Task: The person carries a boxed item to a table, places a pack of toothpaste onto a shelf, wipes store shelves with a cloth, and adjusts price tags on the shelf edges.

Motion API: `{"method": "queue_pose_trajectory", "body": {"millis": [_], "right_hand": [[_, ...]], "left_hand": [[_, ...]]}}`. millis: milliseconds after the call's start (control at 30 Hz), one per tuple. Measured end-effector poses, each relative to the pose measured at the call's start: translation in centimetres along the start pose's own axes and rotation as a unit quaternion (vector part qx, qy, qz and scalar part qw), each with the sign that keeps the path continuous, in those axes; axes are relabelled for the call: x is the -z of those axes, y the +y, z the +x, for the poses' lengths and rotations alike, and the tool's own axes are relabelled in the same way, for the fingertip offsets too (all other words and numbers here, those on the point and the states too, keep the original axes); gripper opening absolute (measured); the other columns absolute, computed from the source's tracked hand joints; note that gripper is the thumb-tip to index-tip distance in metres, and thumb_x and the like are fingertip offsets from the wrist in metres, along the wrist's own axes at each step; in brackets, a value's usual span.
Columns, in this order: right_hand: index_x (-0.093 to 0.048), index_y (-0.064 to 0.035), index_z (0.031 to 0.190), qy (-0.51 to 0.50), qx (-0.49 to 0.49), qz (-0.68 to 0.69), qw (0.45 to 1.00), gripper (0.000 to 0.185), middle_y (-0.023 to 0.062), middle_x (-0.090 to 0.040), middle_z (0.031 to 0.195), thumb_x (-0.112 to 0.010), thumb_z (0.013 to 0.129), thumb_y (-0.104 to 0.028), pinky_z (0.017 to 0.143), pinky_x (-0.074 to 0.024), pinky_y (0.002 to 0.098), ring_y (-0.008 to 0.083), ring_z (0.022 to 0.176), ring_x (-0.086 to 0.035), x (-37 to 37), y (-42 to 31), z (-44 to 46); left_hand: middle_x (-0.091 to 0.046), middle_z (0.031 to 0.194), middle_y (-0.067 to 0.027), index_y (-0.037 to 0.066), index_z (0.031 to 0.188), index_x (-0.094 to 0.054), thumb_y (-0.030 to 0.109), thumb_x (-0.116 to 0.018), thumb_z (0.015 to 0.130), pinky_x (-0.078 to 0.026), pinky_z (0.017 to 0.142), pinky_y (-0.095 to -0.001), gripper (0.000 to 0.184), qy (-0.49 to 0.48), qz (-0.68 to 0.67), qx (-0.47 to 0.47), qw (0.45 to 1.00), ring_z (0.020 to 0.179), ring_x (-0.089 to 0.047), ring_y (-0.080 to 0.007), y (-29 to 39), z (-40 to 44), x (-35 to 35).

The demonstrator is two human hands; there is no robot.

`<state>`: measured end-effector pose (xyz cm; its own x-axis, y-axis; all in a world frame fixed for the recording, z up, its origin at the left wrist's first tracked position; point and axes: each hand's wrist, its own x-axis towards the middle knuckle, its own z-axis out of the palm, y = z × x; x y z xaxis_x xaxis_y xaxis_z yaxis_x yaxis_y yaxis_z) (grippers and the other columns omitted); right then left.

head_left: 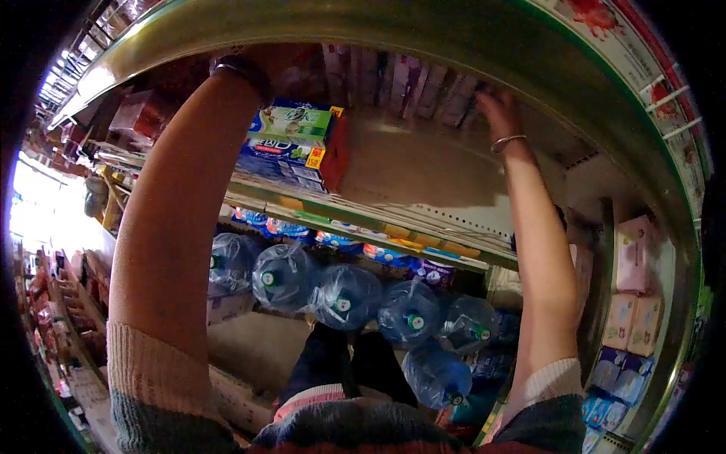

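Note:
My right hand (497,113), with a bracelet at the wrist, reaches onto the upper shelf (423,163). Its fingers are stretched out at the right end of a row of upright boxes (439,91), close to the last box; whether they touch it is unclear. My left arm extends to the shelf's far left, a dark band round the wrist. Deep shadow swallows my left hand (291,66), so its fingers cannot be made out. Below that wrist sit stacked blue and green toothpaste-like boxes (291,144) with yellow labels.
Several large water bottles (344,295) in clear plastic stand by my legs. Blue packs (336,240) line a lower shelf behind them. A curved shelf edge (363,29) runs overhead. Tissue-like packs (631,318) fill the shelves at right; more goods stand along the aisle at left.

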<state>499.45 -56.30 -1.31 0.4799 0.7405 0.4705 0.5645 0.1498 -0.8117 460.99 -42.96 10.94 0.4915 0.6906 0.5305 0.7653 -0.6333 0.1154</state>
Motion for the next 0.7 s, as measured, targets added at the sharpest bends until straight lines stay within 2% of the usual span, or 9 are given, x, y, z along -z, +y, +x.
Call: {"method": "queue_pose_trajectory", "body": {"millis": [100, 233, 300, 367, 433, 500, 567, 667, 700], "right_hand": [[-0.057, -0.0004, 0.101, -0.003, 0.005, 0.016, 1.000, 0.032, 0.0092, -0.059, 0.096, -0.068, 0.074, -0.014, 0.080, -0.0480, 0.0316, 0.0202, 0.093, -0.056, -0.2, 0.6, 0.0], [-0.057, 0.0000, 0.110, -0.029, 0.026, -0.003, 0.999, 0.042, 0.0118, -0.059, 0.108, -0.064, 0.077, -0.025, 0.088, -0.0433, 0.0359, 0.0241, 0.101, -0.055, -0.9, 3.9, 1.1], [-0.056, -0.0025, 0.116, -0.050, 0.026, -0.111, 0.992, 0.050, 0.0137, -0.057, 0.117, -0.061, 0.079, -0.035, 0.093, -0.0391, 0.0387, 0.0283, 0.108, -0.052, -0.9, 2.6, 0.3], [-0.056, -0.0064, 0.118, -0.031, 0.051, -0.249, 0.967, 0.055, 0.0151, -0.055, 0.123, -0.059, 0.078, -0.044, 0.097, -0.0358, 0.0401, 0.0324, 0.113, -0.049, -1.4, 0.5, -1.0], [-0.057, -0.0100, 0.119, -0.004, 0.031, -0.210, 0.977, 0.056, 0.0150, -0.054, 0.123, -0.060, 0.076, -0.047, 0.098, -0.0353, 0.0399, 0.0340, 0.115, -0.048, -1.7, -1.6, -1.9], [-0.055, -0.0116, 0.121, -0.061, -0.054, -0.131, 0.988, 0.058, 0.0151, -0.054, 0.122, -0.062, 0.075, -0.046, 0.098, -0.0356, 0.0397, 0.0341, 0.115, -0.048, 0.7, -5.5, -2.4], [-0.052, -0.0112, 0.124, -0.160, -0.096, -0.132, 0.974, 0.061, 0.0167, -0.054, 0.122, -0.065, 0.073, -0.042, 0.098, -0.0357, 0.0394, 0.0343, 0.114, -0.048, 2.8, -7.1, -2.8], [-0.050, -0.0088, 0.125, -0.009, 0.083, -0.199, 0.976, 0.064, 0.0176, -0.054, 0.121, -0.070, 0.071, -0.037, 0.098, -0.0364, 0.0401, 0.0353, 0.114, -0.048, 5.4, -2.7, -6.1], [-0.050, -0.0073, 0.124, -0.099, 0.044, -0.276, 0.955, 0.066, 0.0181, -0.053, 0.121, -0.071, 0.069, -0.036, 0.099, -0.0362, 0.0406, 0.0354, 0.115, -0.047, 7.9, -2.9, -7.5]], "left_hand": [[-0.063, 0.105, -0.0119, 0.012, 0.105, -0.064, 0.029, -0.058, 0.083, -0.048, 0.082, -0.0403, 0.028, -0.005, 0.004, 0.005, 1.000, 0.095, -0.060, -0.0321, -0.7, 0.0, -0.3], [-0.063, 0.105, -0.0118, 0.012, 0.105, -0.064, 0.029, -0.057, 0.083, -0.048, 0.082, -0.0403, 0.028, -0.013, 0.008, 0.006, 1.000, 0.095, -0.060, -0.0322, -1.8, 0.1, -0.5], [-0.063, 0.105, -0.0118, 0.012, 0.105, -0.064, 0.029, -0.057, 0.083, -0.048, 0.082, -0.0403, 0.028, -0.020, 0.011, 0.008, 1.000, 0.095, -0.060, -0.0322, -2.7, 0.1, -0.7], [-0.063, 0.105, -0.0118, 0.012, 0.105, -0.063, 0.028, -0.057, 0.083, -0.048, 0.082, -0.0403, 0.028, -0.027, 0.010, 0.010, 1.000, 0.095, -0.060, -0.0322, -3.4, 0.4, -1.1], [-0.063, 0.105, -0.0118, 0.012, 0.104, -0.063, 0.028, -0.057, 0.083, -0.048, 0.082, -0.0403, 0.028, -0.034, 0.012, 0.013, 0.999, 0.095, -0.059, -0.0323, -3.9, 0.7, -1.3], [-0.063, 0.105, -0.0118, 0.012, 0.104, -0.063, 0.028, -0.057, 0.083, -0.048, 0.082, -0.0403, 0.028, -0.039, 0.018, 0.019, 0.999, 0.095, -0.059, -0.0323, -4.3, 0.8, -1.2], [-0.062, 0.105, -0.0118, 0.012, 0.104, -0.063, 0.028, -0.057, 0.083, -0.048, 0.082, -0.0403, 0.028, -0.044, 0.024, 0.024, 0.998, 0.095, -0.059, -0.0323, -4.4, 0.7, -1.2], [-0.062, 0.105, -0.0118, 0.011, 0.104, -0.063, 0.028, -0.057, 0.083, -0.048, 0.082, -0.0403, 0.028, -0.043, 0.030, 0.026, 0.998, 0.095, -0.059, -0.0323, -4.6, 0.9, -1.0], [-0.062, 0.105, -0.0118, 0.011, 0.104, -0.063, 0.028, -0.057, 0.083, -0.048, 0.082, -0.0403, 0.028, -0.042, 0.032, 0.024, 0.998, 0.095, -0.059, -0.0323, -4.5, 0.9, -0.9]]}}
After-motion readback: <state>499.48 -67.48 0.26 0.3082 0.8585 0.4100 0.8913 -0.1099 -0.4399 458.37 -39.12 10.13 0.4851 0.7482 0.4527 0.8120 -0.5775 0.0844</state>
